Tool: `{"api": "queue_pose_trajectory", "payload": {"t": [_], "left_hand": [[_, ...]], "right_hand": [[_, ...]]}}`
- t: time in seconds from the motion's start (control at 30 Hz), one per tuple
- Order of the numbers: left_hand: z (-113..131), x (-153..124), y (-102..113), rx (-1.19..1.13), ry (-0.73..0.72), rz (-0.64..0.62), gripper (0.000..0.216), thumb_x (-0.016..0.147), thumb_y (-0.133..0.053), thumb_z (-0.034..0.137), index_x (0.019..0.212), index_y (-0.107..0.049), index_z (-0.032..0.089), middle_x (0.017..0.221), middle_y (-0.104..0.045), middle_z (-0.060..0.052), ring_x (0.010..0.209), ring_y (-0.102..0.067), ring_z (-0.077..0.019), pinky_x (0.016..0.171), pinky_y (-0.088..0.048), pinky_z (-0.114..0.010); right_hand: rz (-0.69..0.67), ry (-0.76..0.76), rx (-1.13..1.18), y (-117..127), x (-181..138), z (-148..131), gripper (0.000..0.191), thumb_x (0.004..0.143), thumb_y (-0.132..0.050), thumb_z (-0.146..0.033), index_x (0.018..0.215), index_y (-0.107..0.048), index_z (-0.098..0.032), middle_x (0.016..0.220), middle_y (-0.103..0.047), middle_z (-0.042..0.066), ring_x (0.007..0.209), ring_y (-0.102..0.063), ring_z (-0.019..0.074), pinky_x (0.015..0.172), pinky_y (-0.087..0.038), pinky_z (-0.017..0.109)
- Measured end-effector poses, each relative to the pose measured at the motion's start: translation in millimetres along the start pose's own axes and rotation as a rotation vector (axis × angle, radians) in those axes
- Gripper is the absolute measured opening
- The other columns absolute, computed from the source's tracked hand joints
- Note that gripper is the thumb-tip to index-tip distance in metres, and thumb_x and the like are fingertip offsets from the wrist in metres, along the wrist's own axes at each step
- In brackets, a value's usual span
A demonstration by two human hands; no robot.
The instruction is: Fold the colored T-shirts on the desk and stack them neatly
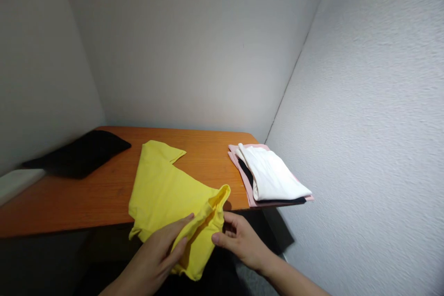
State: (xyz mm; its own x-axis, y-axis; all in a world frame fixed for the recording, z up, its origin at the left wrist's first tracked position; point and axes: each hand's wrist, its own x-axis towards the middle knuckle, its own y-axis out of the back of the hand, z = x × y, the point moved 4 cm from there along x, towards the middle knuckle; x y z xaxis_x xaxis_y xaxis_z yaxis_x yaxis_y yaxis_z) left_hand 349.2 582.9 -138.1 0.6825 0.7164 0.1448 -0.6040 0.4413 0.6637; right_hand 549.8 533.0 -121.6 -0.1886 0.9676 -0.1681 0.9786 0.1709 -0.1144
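A yellow T-shirt (163, 189) lies on the orange wooden table (86, 194), its lower part hanging over the front edge. My left hand (157, 252) rests on the bunched hem with fingers stretched along the fabric and the thumb beneath a fold, pinching it. My right hand (239, 238) is at the hem's right side, thumb and fingers curled on the cloth edge.
A folded stack of white (274, 175), black and pink garments (248, 189) sits at the table's right end beside the wall. A black garment (81, 152) lies at the back left, with a white item (17, 182) at the far left. Walls enclose the table on three sides.
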Motion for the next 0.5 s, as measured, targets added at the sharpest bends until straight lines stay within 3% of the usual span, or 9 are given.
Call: {"api": "queue_pose_trajectory", "payload": {"t": [0.1,0.23,0.37,0.43,0.5], "left_hand": [[-14,4,34,-0.17,0.198,0.144,0.042,0.097,-0.041,0.053,0.107,-0.066,0.021,0.097,-0.074,-0.006,0.09,-0.069,-0.0237,0.079,-0.057,-0.03],[-23,4,106,-0.21,0.3,0.488,0.042,0.095,-0.042,0.055,0.116,-0.058,0.021,0.106,-0.069,-0.004,0.092,-0.065,-0.0227,0.078,-0.054,-0.029],[18,5,167,0.226,0.15,0.806,0.027,0.097,-0.044,0.033,0.114,-0.06,0.022,0.108,-0.064,-0.002,0.099,-0.061,-0.0205,0.091,-0.047,-0.031],[48,6,192,0.426,0.086,1.023,0.025,0.096,-0.044,0.025,0.114,-0.059,0.017,0.108,-0.061,-0.004,0.108,-0.057,-0.0219,0.099,-0.042,-0.035],[74,7,219,0.472,0.059,1.207,0.032,0.101,-0.036,0.026,0.124,-0.051,0.011,0.124,-0.051,-0.009,0.125,-0.045,-0.0262,0.109,-0.033,-0.044]], "right_hand": [[0.152,0.062,-0.217,14,-4,-13,0.026,0.086,-0.062,-0.046,0.085,-0.055,-0.02,0.075,-0.052,-0.003,0.063,-0.049,0.0124,0.057,-0.043,0.025],[0.46,0.245,-0.553,47,-12,-62,0.024,0.093,-0.051,-0.038,0.076,-0.045,-0.022,0.07,-0.041,-0.004,0.065,-0.041,0.0117,0.058,-0.036,0.024],[0.625,0.382,-0.605,54,-18,-132,0.018,0.097,-0.048,-0.04,0.093,-0.046,-0.023,0.071,-0.044,-0.005,0.059,-0.04,0.0102,0.052,-0.032,0.023],[0.75,0.581,-0.72,45,-26,-176,0.017,0.098,-0.049,-0.039,0.099,-0.047,-0.022,0.075,-0.048,-0.004,0.06,-0.043,0.0099,0.053,-0.033,0.023],[0.906,0.844,-0.872,36,-41,-221,0.018,0.099,-0.049,-0.037,0.106,-0.049,-0.02,0.084,-0.051,0.0,0.068,-0.047,0.0108,0.06,-0.035,0.025]]}}
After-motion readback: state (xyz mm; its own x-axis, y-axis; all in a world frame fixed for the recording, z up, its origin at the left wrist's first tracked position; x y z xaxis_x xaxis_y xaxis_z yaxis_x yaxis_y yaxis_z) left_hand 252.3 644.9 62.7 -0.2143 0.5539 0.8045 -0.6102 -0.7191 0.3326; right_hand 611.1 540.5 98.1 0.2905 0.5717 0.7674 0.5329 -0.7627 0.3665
